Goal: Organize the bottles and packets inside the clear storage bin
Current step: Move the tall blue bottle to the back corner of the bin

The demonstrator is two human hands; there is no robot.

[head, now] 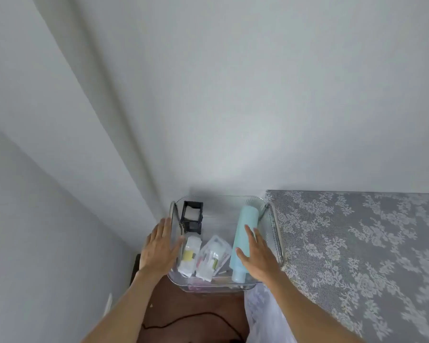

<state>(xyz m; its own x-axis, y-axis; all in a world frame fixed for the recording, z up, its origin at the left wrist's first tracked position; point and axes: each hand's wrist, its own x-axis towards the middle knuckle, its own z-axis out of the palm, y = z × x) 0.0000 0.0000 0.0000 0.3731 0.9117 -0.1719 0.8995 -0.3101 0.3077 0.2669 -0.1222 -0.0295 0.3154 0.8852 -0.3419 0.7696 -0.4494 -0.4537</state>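
A clear storage bin (221,201) with metal handles sits in the room's corner. Inside it a light blue bottle (245,233) lies lengthwise along the right side. Two clear packets (214,256) with small coloured items lie in the front middle, and a black square holder (192,216) stands at the back left. My left hand (160,247) is flat with fingers spread against the bin's left wall and handle. My right hand (256,256) hovers over the bin's right side, fingers apart, partly covering the blue bottle. The picture is blurred, so contact is unclear.
A surface covered in grey floral lace cloth (357,243) lies directly right of the bin. White walls meet in the corner behind it. Below the bin is a brown wooden surface (196,315) with a black cable (183,320).
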